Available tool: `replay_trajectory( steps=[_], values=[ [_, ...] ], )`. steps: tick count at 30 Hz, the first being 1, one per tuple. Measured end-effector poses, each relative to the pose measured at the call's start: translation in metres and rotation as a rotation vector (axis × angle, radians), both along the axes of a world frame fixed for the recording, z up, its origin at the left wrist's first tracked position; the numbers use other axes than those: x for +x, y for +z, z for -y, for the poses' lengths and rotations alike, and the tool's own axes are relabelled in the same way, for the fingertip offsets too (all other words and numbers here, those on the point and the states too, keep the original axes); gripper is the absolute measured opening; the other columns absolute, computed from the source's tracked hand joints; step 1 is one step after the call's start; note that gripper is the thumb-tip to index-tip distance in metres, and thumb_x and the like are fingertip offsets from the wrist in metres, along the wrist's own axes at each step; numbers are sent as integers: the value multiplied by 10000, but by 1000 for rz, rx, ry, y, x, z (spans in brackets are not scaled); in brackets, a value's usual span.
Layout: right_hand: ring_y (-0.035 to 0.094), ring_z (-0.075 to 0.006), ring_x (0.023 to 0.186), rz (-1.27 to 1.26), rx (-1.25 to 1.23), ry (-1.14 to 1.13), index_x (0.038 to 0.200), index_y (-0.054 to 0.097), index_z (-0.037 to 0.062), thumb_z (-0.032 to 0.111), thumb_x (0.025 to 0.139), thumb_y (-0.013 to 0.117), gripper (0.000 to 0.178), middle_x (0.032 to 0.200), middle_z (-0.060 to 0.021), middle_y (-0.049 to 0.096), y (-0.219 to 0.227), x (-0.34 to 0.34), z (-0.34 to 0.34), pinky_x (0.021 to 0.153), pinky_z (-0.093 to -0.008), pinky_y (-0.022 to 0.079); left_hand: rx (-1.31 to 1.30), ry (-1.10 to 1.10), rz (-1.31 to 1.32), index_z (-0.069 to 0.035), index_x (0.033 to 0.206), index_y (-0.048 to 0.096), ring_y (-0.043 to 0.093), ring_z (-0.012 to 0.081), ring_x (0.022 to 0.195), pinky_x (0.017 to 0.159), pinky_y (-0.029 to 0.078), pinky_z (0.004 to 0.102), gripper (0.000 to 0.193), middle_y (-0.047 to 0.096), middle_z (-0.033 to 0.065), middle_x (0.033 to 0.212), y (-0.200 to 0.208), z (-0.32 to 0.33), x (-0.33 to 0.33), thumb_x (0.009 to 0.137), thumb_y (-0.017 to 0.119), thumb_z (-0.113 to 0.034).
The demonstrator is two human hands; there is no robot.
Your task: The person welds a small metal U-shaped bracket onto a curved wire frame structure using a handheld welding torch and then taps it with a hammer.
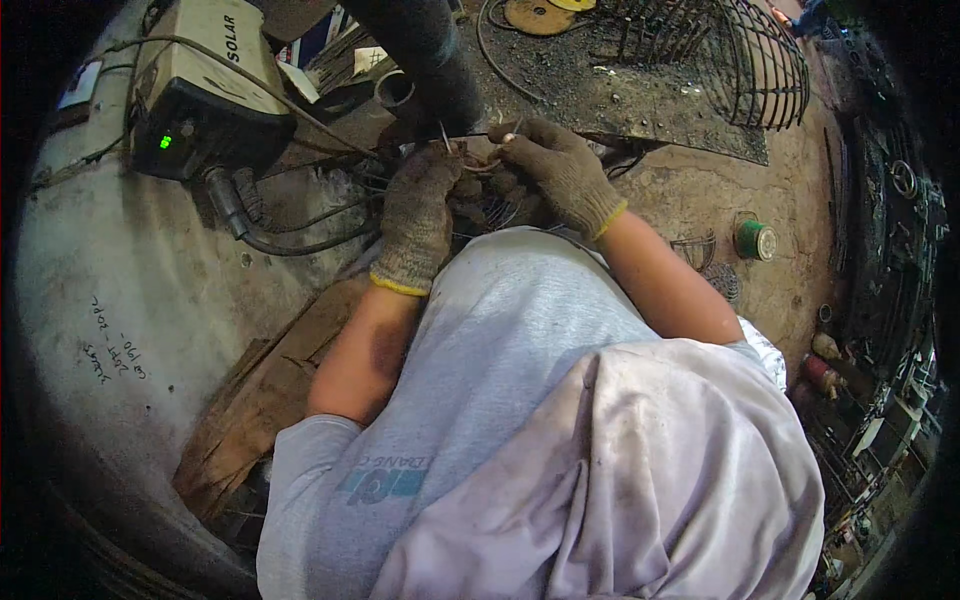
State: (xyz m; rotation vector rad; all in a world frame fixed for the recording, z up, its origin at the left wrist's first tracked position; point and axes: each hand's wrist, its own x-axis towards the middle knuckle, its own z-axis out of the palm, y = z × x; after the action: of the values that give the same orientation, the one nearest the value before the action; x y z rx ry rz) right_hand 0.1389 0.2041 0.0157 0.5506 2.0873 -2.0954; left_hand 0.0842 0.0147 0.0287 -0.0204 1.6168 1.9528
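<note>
At twelve o'clock, a thin curved wire [482,168] is pinched by the fingers [524,152] of the gloved left hand [416,205] and gloved right hand [565,175], with a cream-and-black machine [207,100] seen at ten o'clock and a dark wire cage [786,82] at two.

You're in a metalworking shop, fabrication by the look of it. Evidence: boxy cream-and-black power unit [215,90] with lit green digits, probably a welder, thick black cable [232,205] plugged into its front. Thick dark cylindrical post [432,60] ahead of you. Flat, grimy brown bench [690,130] strewn with dark grit, curved cage of black metal rods [775,65] at its right end. Stained brownish floor [800,185], dark metal clutter [880,380] along your right. Brown knit gloves with yellow cuffs [415,225] on both your hands [565,170].
</note>
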Motion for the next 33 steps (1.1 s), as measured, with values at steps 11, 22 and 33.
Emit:
replay_trajectory(
  steps=[11, 22, 33],
  values=[
    [625, -116, 824, 25, -45, -69, 1140, 654, -12, 250, 956, 616, 323, 936, -66, 696, -16, -22, 8, 761, -264, 507, -742, -245, -990, -32, 1198, 633, 671, 220, 997, 863, 538, 341, 300, 681, 122, 1137, -52, 10, -26, 907, 559, -18],
    [618, -121, 849, 27, -1, -75, 1126, 669, -4, 272, 952, 633, 328, 958, -70, 702, 11, -20, 19, 769, -284, 501, -196, 79, -69, -35, 1157, 631, 687, 225, 901, 813, 552, 336, 247, 693, 98, 1036, -36, 1, -29, 932, 580, -121],
    [604, -128, 791, 34, 172, -50, 1047, 680, 3, 316, 948, 628, 332, 874, -65, 686, -8, -36, 10, 741, -288, 489, -224, -41, -287, -18, 1208, 616, 680, 199, 986, 805, 569, 328, 272, 687, 121, 1072, -27, -1, -37, 978, 544, -145]
  ],
)
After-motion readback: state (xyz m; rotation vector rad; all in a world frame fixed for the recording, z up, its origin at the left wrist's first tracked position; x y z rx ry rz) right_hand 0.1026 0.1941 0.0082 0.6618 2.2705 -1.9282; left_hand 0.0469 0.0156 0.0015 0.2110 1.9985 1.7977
